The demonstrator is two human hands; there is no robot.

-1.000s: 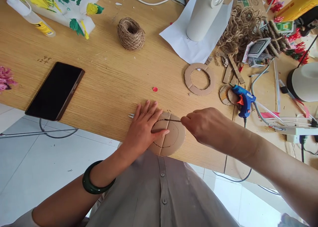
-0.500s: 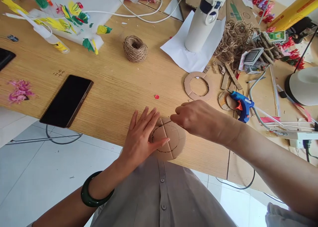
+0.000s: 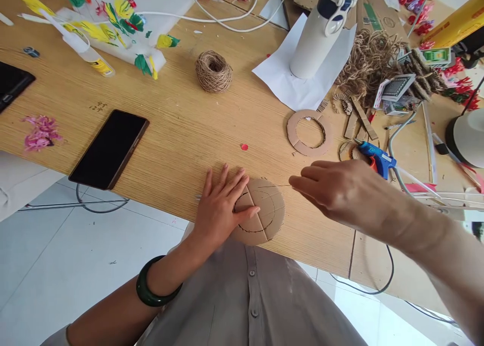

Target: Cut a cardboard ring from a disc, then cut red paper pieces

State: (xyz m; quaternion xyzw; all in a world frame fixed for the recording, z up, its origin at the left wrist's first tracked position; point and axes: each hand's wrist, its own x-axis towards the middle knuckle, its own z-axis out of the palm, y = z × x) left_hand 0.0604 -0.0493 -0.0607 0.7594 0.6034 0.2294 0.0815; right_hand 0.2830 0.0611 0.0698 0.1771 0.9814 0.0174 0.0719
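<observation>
A round cardboard disc (image 3: pixel 270 225) lies flat at the table's front edge, with a crease across it and a cut or marked circle inside its rim. My left hand (image 3: pixel 223 210) presses flat on the disc's left part, fingers spread and thumb over the inner circle. Raised to the right of the disc, my right hand (image 3: pixel 333 187) is closed, fingertips pinched together. From those fingertips a thin dark strand (image 3: pixel 282 185) reaches back towards the disc's upper edge; its exact kind cannot be made out.
Behind the disc lie a cardboard ring (image 3: pixel 293 134), a twine ball (image 3: pixel 214 72) and a blue glue gun (image 3: pixel 380 157). A phone (image 3: pixel 109 149) lies to the left. A white bottle (image 3: pixel 313 43) stands on paper further back, beside loose twine (image 3: pixel 365 58).
My right hand has moved right, away from the disc, and the thin strand now spans the gap. My left hand stays on the disc. The whole view has shifted slightly.
</observation>
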